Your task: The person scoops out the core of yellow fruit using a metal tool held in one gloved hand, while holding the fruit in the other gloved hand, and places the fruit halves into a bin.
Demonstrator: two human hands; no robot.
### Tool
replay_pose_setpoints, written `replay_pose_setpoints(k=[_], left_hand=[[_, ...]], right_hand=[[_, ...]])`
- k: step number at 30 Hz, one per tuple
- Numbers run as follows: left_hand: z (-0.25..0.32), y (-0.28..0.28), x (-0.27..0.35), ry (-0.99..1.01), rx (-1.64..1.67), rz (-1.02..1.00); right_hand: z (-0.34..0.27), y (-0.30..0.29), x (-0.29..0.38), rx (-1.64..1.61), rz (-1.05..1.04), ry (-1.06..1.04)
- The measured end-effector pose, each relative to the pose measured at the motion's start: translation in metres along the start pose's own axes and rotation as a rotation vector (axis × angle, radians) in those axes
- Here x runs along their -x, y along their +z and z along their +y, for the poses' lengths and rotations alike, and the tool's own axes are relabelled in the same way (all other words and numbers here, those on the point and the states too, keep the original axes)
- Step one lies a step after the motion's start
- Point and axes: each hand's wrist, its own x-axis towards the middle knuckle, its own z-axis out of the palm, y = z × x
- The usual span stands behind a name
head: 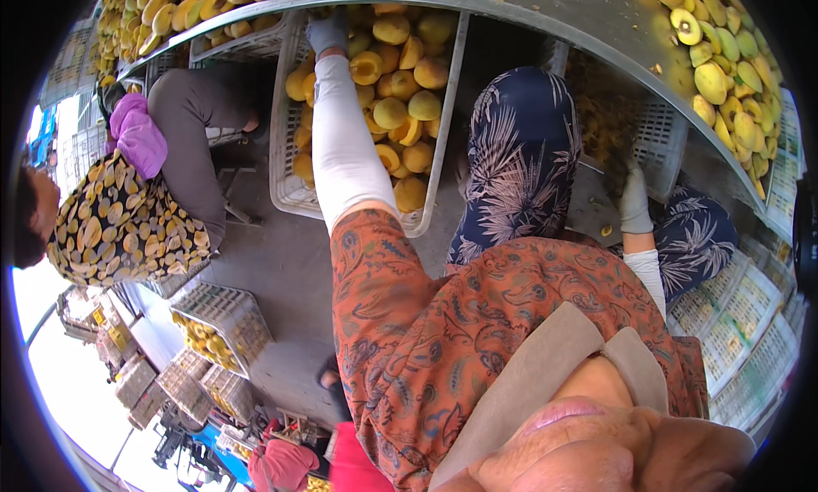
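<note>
My left hand (328, 33), in a light grey glove, reaches past a white sleeve to the far end of a white plastic crate (281, 153). Whole and halved yellow peaches (391, 112) fill that crate. My left fingertips lie under the metal table edge, by something dark, so their grip is hidden. My right hand (634, 201), gloved too, hangs low between my knees beside another plastic crate (661, 140). Dark brownish scraps, possibly pits or peel (597, 108), are heaped in it. Dark, blurred matter covers the right fingers, and what they hold is unclear.
A metal table (543, 25) curves across the front, with peach piles (735, 76) at both sides. To my left sits a co-worker (128, 217) in a patterned top. Behind stand a crate of peaches (220, 322) and other people. Stacked crates (735, 326) rise on my right.
</note>
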Motion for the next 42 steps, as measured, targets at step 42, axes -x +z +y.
replay_pose_setpoints(k=[42], left_hand=[[-0.009, 0.042, -0.048, 0.448, -0.949, -0.154]], right_hand=[[-0.005, 0.014, 0.016, 0.076, 0.123, 0.031]])
